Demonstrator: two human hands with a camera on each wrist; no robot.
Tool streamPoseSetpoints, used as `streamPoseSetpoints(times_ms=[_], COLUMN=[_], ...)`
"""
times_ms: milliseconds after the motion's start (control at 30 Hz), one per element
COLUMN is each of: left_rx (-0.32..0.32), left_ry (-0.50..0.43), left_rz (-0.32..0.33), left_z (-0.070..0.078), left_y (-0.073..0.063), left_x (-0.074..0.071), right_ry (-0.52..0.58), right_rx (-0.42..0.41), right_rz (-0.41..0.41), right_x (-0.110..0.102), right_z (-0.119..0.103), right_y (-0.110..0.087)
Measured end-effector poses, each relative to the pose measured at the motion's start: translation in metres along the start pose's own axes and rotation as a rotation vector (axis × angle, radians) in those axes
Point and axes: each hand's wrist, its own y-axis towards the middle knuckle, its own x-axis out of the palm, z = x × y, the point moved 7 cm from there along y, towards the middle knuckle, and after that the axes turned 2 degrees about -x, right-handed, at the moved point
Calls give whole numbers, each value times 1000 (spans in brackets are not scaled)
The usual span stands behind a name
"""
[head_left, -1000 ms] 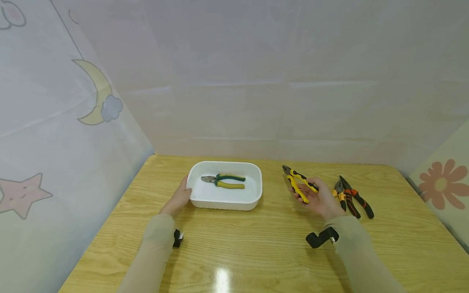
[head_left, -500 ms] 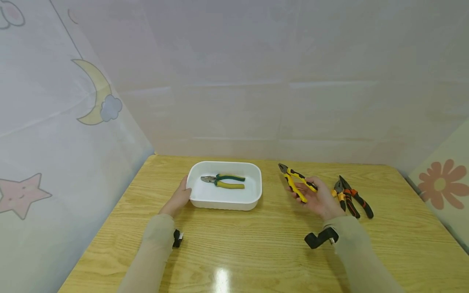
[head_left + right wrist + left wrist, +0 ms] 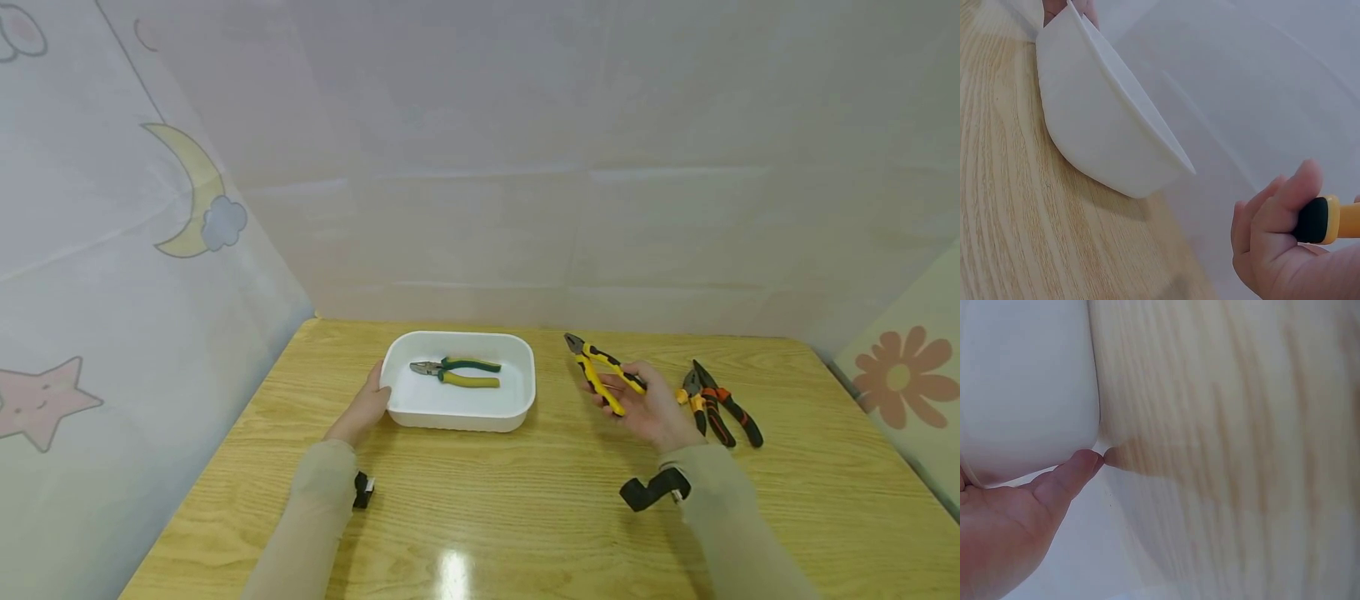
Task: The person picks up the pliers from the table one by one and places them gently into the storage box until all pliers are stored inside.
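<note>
Into the left end of a white plastic basin (image 3: 459, 422) reaches my left hand (image 3: 364, 410), gripping that end with fingers at the rim. Inside the basin lies a pair of combination pliers with green and yellow handles (image 3: 470, 381), jaws toward the left. To the right of the basin, my right hand (image 3: 654, 410) holds a second pair of pliers (image 3: 597, 385), yellow and black, by its spread handles. Their metal jaws point up and left. The right wrist view shows a handle end (image 3: 1314, 221) between the thumb and curled fingers. The left wrist view shows my thumb (image 3: 1075, 472) along the basin's wall.
Right of my right hand, orange-and-black pliers (image 3: 699, 408) lie beside long-nosed pliers with red and black handles (image 3: 742, 419). Everything rests on a wooden table (image 3: 517, 508). A pale patterned sheet (image 3: 480, 233) hangs behind the table's far edge.
My right hand has shifted slightly left with the yellow-and-black pliers, bringing their jaws closer to the basin. The left hand keeps its hold on the basin.
</note>
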Motion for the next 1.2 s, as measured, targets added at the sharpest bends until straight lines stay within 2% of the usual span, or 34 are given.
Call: streamPoseSetpoints(times_ms=[367, 800, 1100, 1200], left_rx=[5, -8, 18, 12], left_ry=[5, -3, -17, -17], left_rz=[-3, -13, -15, -11], left_z=[0, 0, 1, 1], left_y=[1, 0, 2, 3], left_x=[0, 1, 0, 0], right_ry=[-6, -41, -48, -47], right_rx=[3, 18, 38, 53], right_rz=[-20, -135, -112, -127], right_x=[8, 22, 27, 30], right_z=[2, 6, 10, 13], right_y=[0, 1, 6, 8])
